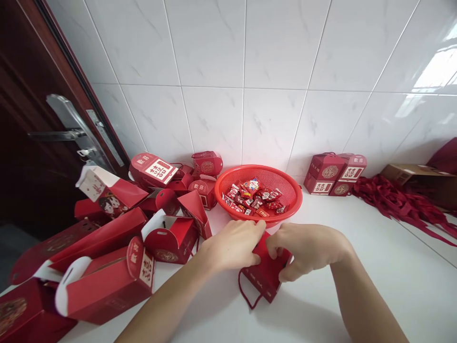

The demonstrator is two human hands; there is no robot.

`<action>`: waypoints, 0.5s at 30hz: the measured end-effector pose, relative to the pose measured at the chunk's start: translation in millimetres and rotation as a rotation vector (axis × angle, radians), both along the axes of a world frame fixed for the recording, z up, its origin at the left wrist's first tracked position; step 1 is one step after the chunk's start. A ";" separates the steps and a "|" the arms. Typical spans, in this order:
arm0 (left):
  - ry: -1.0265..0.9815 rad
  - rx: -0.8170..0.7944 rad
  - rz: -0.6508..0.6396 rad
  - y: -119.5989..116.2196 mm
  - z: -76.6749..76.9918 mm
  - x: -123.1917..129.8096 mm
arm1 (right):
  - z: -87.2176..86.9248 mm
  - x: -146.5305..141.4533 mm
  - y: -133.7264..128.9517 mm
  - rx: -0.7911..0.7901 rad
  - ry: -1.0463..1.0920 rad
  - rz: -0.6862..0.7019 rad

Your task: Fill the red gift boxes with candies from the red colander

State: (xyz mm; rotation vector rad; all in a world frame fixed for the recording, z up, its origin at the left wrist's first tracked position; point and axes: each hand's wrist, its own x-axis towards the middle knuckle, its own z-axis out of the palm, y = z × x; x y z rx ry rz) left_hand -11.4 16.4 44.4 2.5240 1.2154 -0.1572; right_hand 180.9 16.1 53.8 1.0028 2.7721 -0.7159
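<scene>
A small red paper gift box (pixel 266 275) with a dark red cord loop lies on the white table in front of me. My left hand (pixel 235 243) grips its left side, the fingers over the far edge and the thumb near the middle. On the right side, my right hand (pixel 303 250) is curled with thumb and fingertips pinching the box's wall. Both hands cover much of the box, so its far end is partly hidden. Just beyond my hands stands a red plastic basket (pixel 294 200) holding several wrapped candies (pixel 255 195).
Many red gift boxes (pixel 110 281), some with flaps up, are heaped at the left. Finished-looking boxes (pixel 333 174) stand stacked by the tiled wall. At the right are dark red ribbons (pixel 385 195) and a cardboard box (pixel 410 174). A door handle (pixel 67 135) is at far left.
</scene>
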 end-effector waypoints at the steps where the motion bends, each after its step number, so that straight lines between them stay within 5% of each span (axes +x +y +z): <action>1: -0.015 0.000 -0.007 0.2 -0.3 0.1 | 0.5 -1.8 1.5 -0.024 -0.039 0.003; 6: -0.105 -0.033 -0.044 0.4 0.6 1.5 | 7.6 -0.9 5.5 -0.056 -0.113 -0.022; 15: -0.032 -0.068 -0.077 -2.8 2.4 4.1 | 6.9 3.9 7.2 -0.012 -0.245 -0.363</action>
